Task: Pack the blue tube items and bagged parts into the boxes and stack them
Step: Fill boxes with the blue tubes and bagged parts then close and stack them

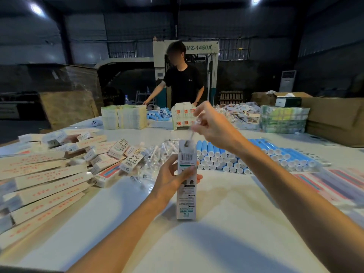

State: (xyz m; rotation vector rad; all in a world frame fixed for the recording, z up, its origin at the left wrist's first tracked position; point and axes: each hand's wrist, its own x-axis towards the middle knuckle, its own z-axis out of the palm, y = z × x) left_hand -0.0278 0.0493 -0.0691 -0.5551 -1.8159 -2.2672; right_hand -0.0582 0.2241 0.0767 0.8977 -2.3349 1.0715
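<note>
While the left hand [173, 174] grips the box [187, 186] upright on the table [226, 213], the right hand [212, 127] pinches a bagged part [190, 137] directly above, hanging lengthwise with its lower end at the box's open top.

L hand [171, 179] round upright box [186, 201], R hand [213, 126] w/ bagged part [191, 135] above.

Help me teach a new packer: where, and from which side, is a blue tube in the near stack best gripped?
A top-row blue tube by its white-capped end, from the near side and slightly above. The tubes lie packed side by side, caps toward the person, so fingers likely cannot slip between barrels.
</note>
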